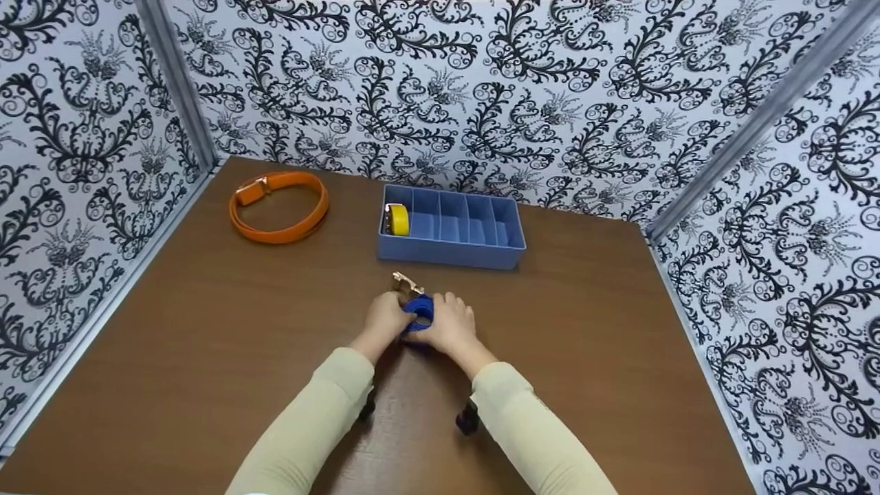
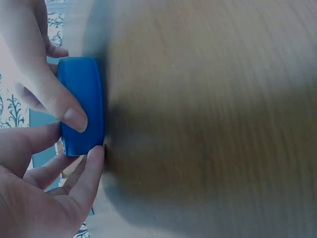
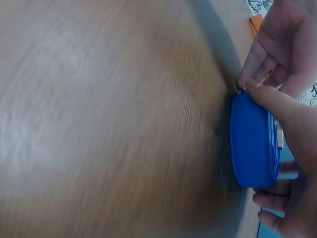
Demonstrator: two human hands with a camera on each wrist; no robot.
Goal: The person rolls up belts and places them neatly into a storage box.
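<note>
A blue belt (image 1: 421, 306) is coiled into a roll standing on its edge between both hands, close over the brown table, its gold-coloured buckle (image 1: 407, 282) sticking out at the far left side. My left hand (image 1: 386, 317) holds the left side of the coil with its fingertips. From the right, my right hand (image 1: 452, 323) grips the roll, its thumb (image 3: 270, 99) lying along the near face and its fingers around the far side. The wrist views show the smooth outer layer of the blue roll (image 2: 81, 101), with stacked layers at its edge.
Behind the hands stands a grey-blue tray (image 1: 450, 252) with several compartments; a rolled yellow belt (image 1: 399, 220) sits in the leftmost one. An orange belt (image 1: 280, 236) lies in a loose loop at the back left. Patterned walls (image 1: 440, 89) enclose the table (image 1: 289, 309) at back and sides.
</note>
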